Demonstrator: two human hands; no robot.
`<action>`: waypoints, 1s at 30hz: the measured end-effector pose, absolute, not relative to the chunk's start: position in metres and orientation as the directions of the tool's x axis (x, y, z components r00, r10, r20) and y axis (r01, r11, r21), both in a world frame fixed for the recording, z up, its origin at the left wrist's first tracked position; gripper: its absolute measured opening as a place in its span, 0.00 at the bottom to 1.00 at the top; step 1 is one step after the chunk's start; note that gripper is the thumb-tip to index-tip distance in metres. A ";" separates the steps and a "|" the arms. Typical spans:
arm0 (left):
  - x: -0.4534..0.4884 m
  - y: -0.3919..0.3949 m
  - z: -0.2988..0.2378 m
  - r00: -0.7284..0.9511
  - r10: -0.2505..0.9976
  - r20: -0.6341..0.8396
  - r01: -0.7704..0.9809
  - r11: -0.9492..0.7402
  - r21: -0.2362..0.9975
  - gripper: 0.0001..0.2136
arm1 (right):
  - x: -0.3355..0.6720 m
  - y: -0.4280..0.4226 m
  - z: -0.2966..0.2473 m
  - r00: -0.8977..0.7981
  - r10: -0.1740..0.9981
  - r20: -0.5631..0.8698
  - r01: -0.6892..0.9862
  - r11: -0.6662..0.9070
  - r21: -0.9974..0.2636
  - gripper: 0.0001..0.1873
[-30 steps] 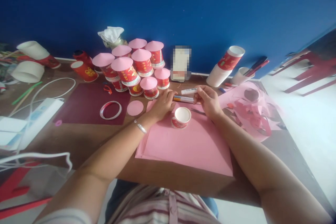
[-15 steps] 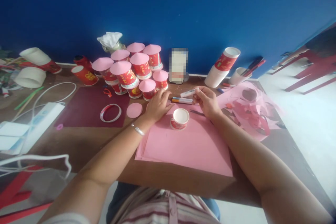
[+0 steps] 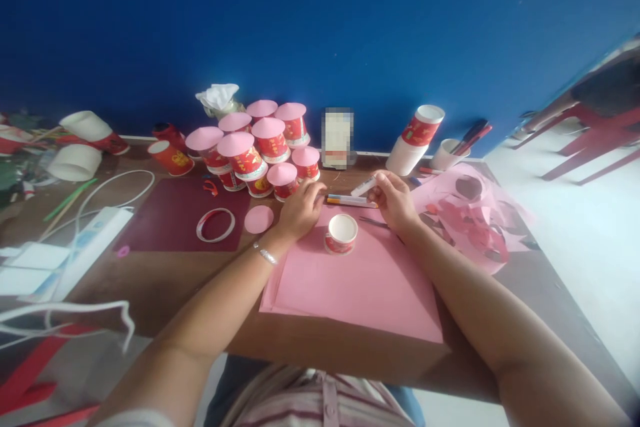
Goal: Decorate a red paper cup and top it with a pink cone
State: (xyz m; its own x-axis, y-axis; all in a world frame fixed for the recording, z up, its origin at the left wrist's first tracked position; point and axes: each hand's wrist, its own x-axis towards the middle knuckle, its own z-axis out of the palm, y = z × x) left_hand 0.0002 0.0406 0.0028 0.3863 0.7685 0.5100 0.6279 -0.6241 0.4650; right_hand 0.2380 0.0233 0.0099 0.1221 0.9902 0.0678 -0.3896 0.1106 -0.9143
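Observation:
My right hand point(image 3: 395, 200) is closed on a white glue stick point(image 3: 363, 187), held tilted just above the table. My left hand point(image 3: 300, 210) rests with curled fingers at the far edge of a pink paper sheet point(image 3: 360, 280), its fingertips next to an orange and white marker point(image 3: 350, 201) lying between the two hands. Whether it touches the marker I cannot tell. A short cut red paper cup point(image 3: 342, 234) stands open side up on the pink sheet, just in front of both hands. A pink paper disc point(image 3: 259, 219) lies to the left of my left hand.
Several red cups with pink cone lids point(image 3: 255, 143) cluster at the back. A stack of cups point(image 3: 414, 140) leans by the blue wall. Pink paper scraps point(image 3: 470, 213) lie at the right. A cut cup ring point(image 3: 215, 225) sits on a dark red mat point(image 3: 170, 213). White cables point(image 3: 95, 193) lie left.
The view has tilted, so everything sits a little lower in the picture. My right hand has raised the glue stick's tip slightly. My left hand stays by the marker.

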 end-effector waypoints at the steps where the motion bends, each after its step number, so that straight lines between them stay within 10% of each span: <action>1: 0.001 0.040 0.005 0.358 0.763 0.538 0.578 -0.633 0.514 0.08 | 0.238 0.023 0.010 0.128 0.990 0.067 -0.400 0.113 -0.909 0.23; 8: 0.001 0.028 0.032 0.227 0.893 0.389 0.128 -0.424 0.897 0.12 | 0.239 0.026 0.011 0.160 0.985 0.064 -0.452 0.131 -0.883 0.23; 21: -0.003 -0.009 0.019 0.584 0.796 0.158 0.080 -0.250 0.965 0.42 | 0.235 0.019 0.017 0.088 0.993 0.076 -0.496 0.110 -0.861 0.19; 30: 0.002 -0.012 0.022 0.501 0.843 0.195 0.160 -0.312 0.937 0.19 | 0.223 0.009 0.024 0.022 0.995 0.095 -0.415 0.096 -0.905 0.20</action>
